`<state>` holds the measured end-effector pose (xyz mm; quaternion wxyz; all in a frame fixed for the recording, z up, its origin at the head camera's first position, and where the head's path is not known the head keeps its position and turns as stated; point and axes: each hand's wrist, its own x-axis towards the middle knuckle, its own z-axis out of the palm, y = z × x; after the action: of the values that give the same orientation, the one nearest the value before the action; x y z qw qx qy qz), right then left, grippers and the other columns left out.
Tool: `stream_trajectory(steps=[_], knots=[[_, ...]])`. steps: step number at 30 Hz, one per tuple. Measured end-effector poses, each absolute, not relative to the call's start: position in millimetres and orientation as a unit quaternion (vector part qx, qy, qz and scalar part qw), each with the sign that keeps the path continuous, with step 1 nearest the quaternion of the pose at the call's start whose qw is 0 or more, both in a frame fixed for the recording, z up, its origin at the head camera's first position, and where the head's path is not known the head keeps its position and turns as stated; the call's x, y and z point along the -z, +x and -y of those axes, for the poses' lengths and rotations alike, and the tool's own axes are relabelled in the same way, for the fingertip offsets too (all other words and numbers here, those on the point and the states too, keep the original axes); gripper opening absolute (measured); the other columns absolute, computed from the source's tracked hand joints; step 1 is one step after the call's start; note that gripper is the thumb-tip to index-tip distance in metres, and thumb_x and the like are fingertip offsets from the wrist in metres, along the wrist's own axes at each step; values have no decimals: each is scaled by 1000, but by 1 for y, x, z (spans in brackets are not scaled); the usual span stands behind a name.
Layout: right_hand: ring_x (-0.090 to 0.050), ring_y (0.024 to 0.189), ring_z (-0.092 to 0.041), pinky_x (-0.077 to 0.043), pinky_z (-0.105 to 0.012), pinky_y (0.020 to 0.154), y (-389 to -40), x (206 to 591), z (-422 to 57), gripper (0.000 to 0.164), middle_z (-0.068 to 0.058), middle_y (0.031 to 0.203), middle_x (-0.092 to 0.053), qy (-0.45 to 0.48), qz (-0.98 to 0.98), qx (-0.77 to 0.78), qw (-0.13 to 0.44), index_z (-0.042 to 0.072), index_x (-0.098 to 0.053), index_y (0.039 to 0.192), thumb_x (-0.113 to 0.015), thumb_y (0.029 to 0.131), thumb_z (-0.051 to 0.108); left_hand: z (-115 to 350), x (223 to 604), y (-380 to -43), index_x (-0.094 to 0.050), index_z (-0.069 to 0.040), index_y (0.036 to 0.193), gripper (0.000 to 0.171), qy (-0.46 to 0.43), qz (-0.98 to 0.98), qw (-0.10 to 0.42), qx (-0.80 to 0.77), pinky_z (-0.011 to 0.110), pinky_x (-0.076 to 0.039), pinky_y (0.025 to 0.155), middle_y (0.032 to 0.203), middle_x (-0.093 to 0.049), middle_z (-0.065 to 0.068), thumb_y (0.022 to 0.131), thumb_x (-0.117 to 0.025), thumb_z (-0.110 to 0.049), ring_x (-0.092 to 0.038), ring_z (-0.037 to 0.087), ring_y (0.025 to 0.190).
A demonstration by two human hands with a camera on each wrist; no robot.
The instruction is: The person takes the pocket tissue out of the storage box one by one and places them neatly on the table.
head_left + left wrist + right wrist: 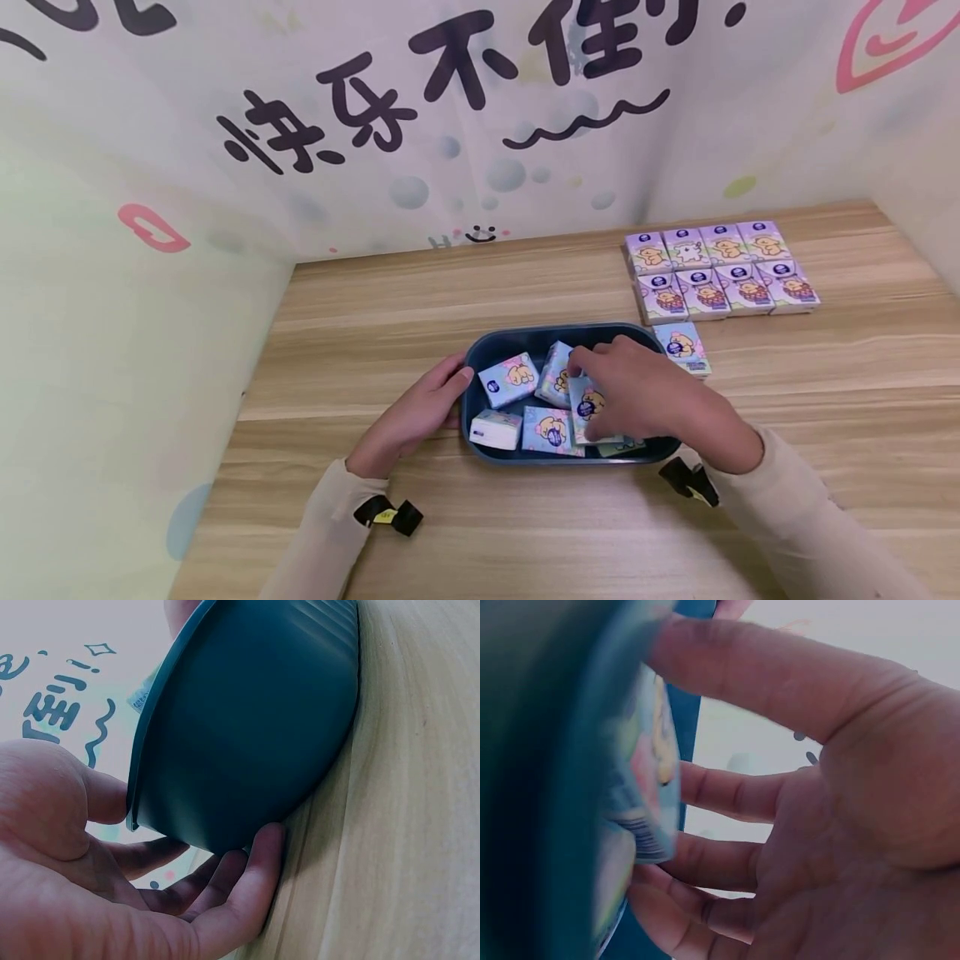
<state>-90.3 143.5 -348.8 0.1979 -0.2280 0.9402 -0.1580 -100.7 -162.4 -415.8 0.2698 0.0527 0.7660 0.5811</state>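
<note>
A dark blue oval tub [497, 342] stands on the table with several small tissue packs inside. At its left end my left hand [423, 408] holds it, thumb at the rim and fingers against the outer wall [247, 727]. My right hand [648, 390] reaches into the right part of the tub. It pinches a light blue tissue pack [588, 405] with a cartoon dog on it between thumb and fingers; the pack's printed side [656, 772] shows in the right wrist view. Beside it lie a leaning blue pack [553, 372] and a flat one [551, 431].
On the wooden table [420, 292], purple tissue packs [708, 254] stand in two neat rows at the back right. A single blue pack [686, 354] lies in front of them, close to the tub's right end. A printed cloth [360, 208] hangs behind the table.
</note>
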Motion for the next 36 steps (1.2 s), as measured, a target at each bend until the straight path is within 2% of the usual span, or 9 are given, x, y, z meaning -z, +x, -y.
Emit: stream_trajectory(steps=[4,8,14,18,22,26,30,36], knots=[[-61,109,-32,-58,-53,94,-91,348,-146,58,-6,120,-69,-239,-936,176,190,14,-69,132,-99,84,29,161,415,-100,-36,-6,170,52,44,-769,266,-580,46,-64,93,163,-46,26,122,-40,-25,-63,38,129],[-61,98,-25,-58,-47,87,-92,347,-151,49,-2,114,-66,-255,-925,206,190,16,-69,127,-96,87,20,160,415,-100,-37,-7,170,52,37,-769,267,-580,47,-64,94,163,-47,25,122,-40,-25,-63,38,130],[-61,98,-20,-57,-45,86,-94,342,-163,35,3,113,-68,-314,-887,288,176,18,-72,119,-91,90,12,161,416,-100,-36,-7,171,52,39,-767,269,-582,47,-63,95,163,-47,25,122,-40,-25,-63,37,130],[-65,104,-20,-60,-47,92,-97,339,-173,31,5,116,-71,-329,-864,338,179,17,-72,120,-89,94,13,161,416,-100,-35,-6,171,52,43,-765,271,-583,47,-63,95,163,-47,25,122,-39,-25,-63,37,130],[-68,111,-23,-62,-49,95,-99,335,-184,34,1,122,-73,-298,-860,370,189,14,-71,125,-88,96,16,161,417,-101,-36,-6,171,52,44,-765,271,-583,47,-63,95,163,-47,25,122,-39,-25,-63,37,130],[-68,111,-23,-62,-45,95,-104,331,-197,38,-2,121,-73,-267,-859,394,188,11,-69,128,-88,95,14,161,416,-100,-36,-7,171,52,43,-765,271,-583,47,-64,94,162,-47,25,122,-39,-25,-64,37,129],[-69,106,-24,-62,-38,90,-108,328,-212,42,-4,116,-73,-231,-860,413,189,7,-66,129,-89,94,13,161,415,-100,-36,-7,171,52,42,-765,270,-583,46,-64,94,162,-47,25,122,-39,-25,-65,36,127],[-66,101,-24,-59,-32,81,-115,328,-240,40,-3,112,-74,-173,-876,413,180,8,-67,128,-89,95,16,161,415,-100,-35,-8,171,52,42,-766,272,-581,46,-63,95,163,-47,25,122,-39,-25,-64,36,127]])
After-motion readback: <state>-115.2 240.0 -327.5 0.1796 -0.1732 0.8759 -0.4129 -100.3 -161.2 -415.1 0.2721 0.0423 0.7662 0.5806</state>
